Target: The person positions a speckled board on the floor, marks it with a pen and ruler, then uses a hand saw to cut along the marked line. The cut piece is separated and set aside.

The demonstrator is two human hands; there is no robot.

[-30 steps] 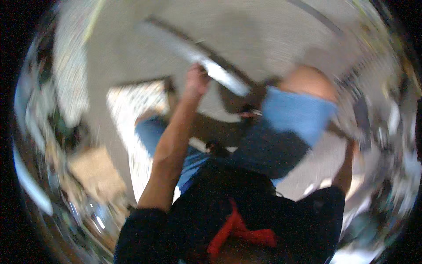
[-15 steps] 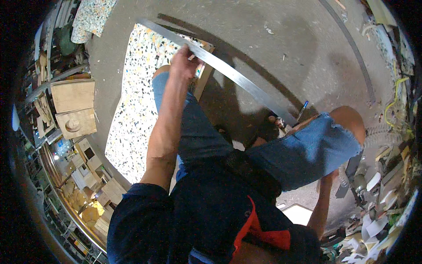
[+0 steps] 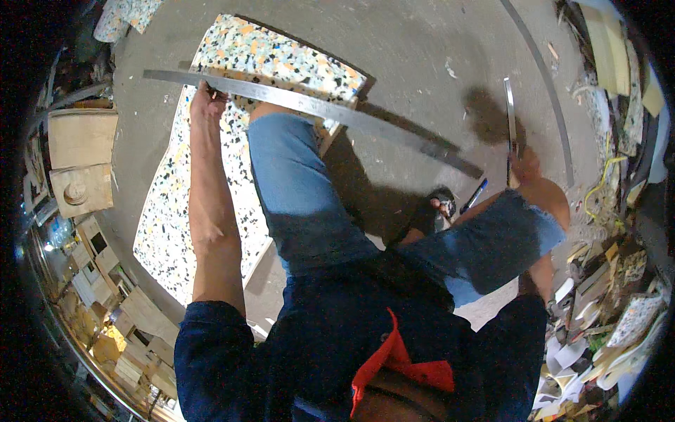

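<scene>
My left hand is closed on a long metal ruler, near its left end. The ruler crosses over a thick slab of speckled, multicoloured foam, and its right end reaches out above the floor. Whether it touches the foam I cannot tell. Beyond my right knee, my right hand grips a long, narrow knife, its shiny blade pointing away from me. Part of that hand is hidden behind the knee. Near my sandalled foot, a blue pen stands out at a slant beside my right leg.
Wooden boxes and shelves of wooden pieces line the left side. Another speckled foam piece lies at the far left. Heaped foam scraps and offcuts run along the right. A dark strip curves across the floor.
My left hand has moved left with the ruler, which now lies across the foam at a flatter angle. My right hand has come forward from behind the leg, with the knife now visible.
</scene>
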